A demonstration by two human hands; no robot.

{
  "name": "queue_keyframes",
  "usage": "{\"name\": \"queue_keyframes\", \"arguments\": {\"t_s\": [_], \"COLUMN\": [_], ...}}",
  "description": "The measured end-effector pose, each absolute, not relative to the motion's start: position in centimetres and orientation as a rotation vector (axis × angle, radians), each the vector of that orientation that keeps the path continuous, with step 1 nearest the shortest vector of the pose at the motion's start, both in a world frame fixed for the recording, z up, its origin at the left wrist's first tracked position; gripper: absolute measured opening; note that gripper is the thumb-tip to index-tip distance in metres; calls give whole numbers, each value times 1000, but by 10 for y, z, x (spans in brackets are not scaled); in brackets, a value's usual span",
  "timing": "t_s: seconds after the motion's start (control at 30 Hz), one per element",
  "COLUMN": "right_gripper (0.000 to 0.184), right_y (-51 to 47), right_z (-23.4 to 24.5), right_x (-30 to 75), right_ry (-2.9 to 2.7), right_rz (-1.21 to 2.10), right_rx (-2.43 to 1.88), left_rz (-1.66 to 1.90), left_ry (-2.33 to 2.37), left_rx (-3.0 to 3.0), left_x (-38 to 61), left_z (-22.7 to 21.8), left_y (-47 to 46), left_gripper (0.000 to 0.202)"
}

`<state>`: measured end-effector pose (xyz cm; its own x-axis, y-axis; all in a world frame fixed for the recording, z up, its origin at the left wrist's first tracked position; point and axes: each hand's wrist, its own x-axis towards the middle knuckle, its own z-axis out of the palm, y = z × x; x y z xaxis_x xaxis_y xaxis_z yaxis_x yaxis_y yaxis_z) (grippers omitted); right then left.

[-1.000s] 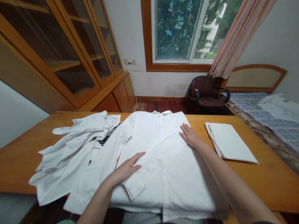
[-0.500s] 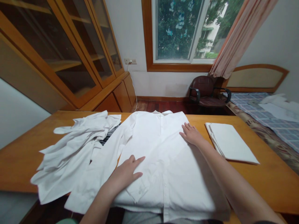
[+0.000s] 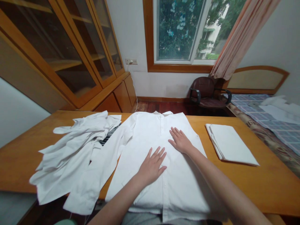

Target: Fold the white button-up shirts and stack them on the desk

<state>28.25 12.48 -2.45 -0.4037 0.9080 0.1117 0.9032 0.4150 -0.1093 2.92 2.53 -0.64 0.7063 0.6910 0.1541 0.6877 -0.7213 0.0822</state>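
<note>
A white button-up shirt [image 3: 150, 137] lies spread front-up on the wooden table [image 3: 269, 178], collar toward the window. Its left sleeve [image 3: 93, 178] trails down to the table's near edge. My left hand [image 3: 152, 165] lies flat on the shirt's middle, fingers spread. My right hand [image 3: 180, 141] lies flat just beyond it, right of the button line, fingers stretched out. Neither hand holds anything.
A heap of crumpled white garments [image 3: 70, 150] with a striped piece under it lies at the left. A folded white shirt [image 3: 231, 144] sits at the right. Beyond the table stand a dark armchair [image 3: 207, 93], a glass-door cabinet [image 3: 70, 50] and a bed [image 3: 276, 122].
Both hands have slid inward to the shirt's middle. The right hand came in from the right edge, the left hand moved right off the folded sleeve, and the sleeve now lies spread out to the left.
</note>
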Motion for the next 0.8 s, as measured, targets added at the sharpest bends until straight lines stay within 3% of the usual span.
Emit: {"name": "queue_keyframes", "arguments": {"t_s": [0.33, 0.57, 0.8], "right_gripper": [68, 65, 65], "right_y": [164, 166, 119], "right_z": [-27, -19, -9], "right_x": [358, 357, 264], "right_ry": [-2337, -2295, -2489], "right_rz": [76, 53, 60], "right_rx": [-1997, -2047, -1560], "left_rz": [290, 238, 292], "left_ry": [1142, 1125, 1162], "left_rx": [2930, 2933, 2933], "left_x": [3, -15, -13], "left_z": [-8, -4, -5], "left_y": [6, -8, -10], "left_gripper": [66, 67, 67]}}
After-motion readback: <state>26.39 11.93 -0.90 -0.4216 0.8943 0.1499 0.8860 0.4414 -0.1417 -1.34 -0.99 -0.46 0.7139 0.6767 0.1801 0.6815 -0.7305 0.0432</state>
